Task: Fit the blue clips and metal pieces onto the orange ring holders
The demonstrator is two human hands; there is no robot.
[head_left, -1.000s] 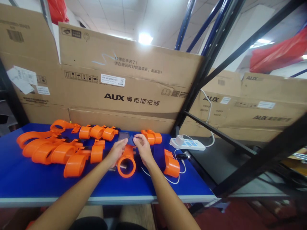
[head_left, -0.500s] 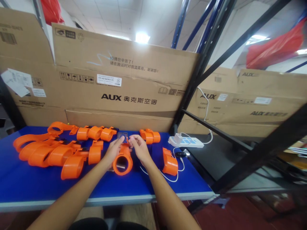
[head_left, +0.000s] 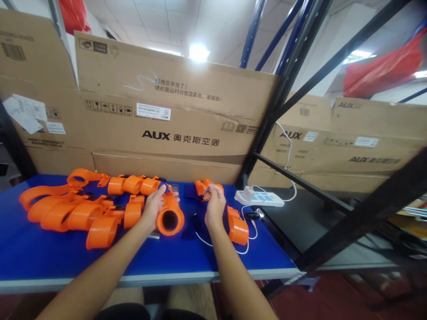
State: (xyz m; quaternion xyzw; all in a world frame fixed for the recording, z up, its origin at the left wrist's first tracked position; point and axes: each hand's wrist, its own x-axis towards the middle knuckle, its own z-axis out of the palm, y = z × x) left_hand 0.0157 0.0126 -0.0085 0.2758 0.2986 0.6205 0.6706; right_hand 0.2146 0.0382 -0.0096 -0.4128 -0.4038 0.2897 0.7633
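Observation:
My left hand [head_left: 154, 205] is wrapped round an orange plastic ring piece [head_left: 170, 218], held just above the blue table [head_left: 50, 253] with its open bore facing me. My right hand [head_left: 214, 204] has moved to the right and its fingers close on a small orange clamp piece [head_left: 204, 186] at the back of the table. A dark phone [head_left: 174, 188] lies flat behind the ring piece, partly hidden by it. Another orange curved piece [head_left: 237, 226] sits just right of my right wrist.
Several orange ring and cuff parts [head_left: 76, 209] lie spread over the left half of the table. A white power strip [head_left: 260, 198] with a charger and a white cable [head_left: 245, 249] sits at the right end. Big cardboard boxes [head_left: 180, 133] wall the back; a black rack frame [head_left: 287, 89] stands right.
My hands have parted: the left has lifted and turned the orange ring piece, while the right has left it and reached right to the small orange clamp piece.

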